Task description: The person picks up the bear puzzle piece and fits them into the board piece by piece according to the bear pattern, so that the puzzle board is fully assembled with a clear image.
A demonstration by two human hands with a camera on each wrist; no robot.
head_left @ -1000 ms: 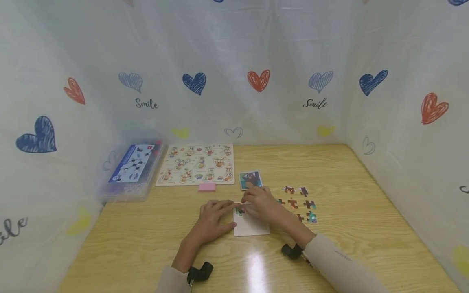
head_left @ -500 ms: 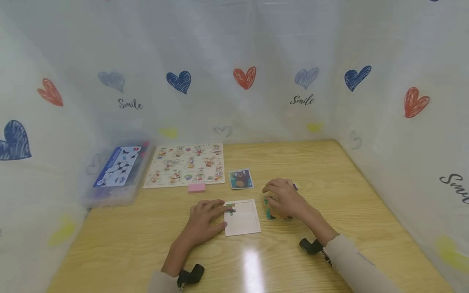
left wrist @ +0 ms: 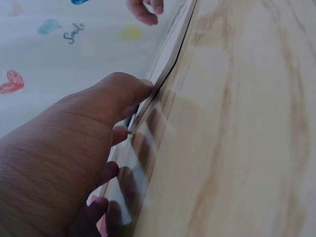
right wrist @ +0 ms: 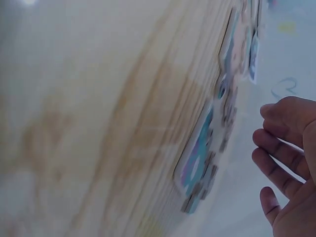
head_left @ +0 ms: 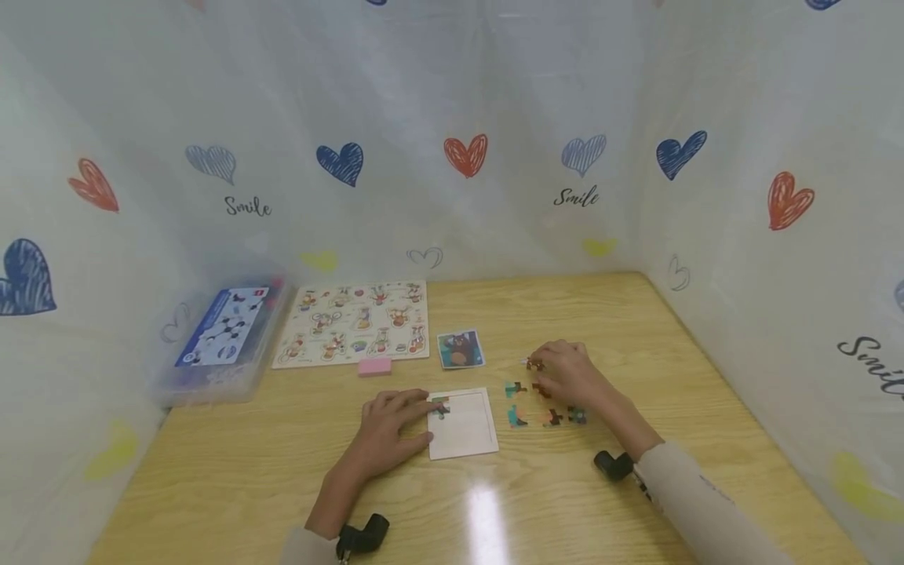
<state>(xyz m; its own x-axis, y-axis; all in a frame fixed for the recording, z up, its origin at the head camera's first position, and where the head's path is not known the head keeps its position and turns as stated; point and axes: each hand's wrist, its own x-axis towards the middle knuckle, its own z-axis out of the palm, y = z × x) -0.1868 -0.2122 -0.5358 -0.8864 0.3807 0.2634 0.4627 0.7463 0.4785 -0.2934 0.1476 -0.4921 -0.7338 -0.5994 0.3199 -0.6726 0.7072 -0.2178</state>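
By the relaxed left hand [head_left: 387, 428], a flat, white, square tray [head_left: 462, 439] is touched; by the loose right hand [head_left: 574, 375], nothing is visibly grasped. Beneath and beside it, thin brown-and-teal jigsaw pieces [head_left: 515, 418], presumably light and stiff, are best pinched edgewise.

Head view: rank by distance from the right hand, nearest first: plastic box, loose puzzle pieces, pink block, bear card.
From the right hand:
1. Loose puzzle pieces: right by the fingers.
2. Bear card: to the hand's left, beyond the white tray.
3. Pink block: farther left.
4. Plastic box: far left of the table.
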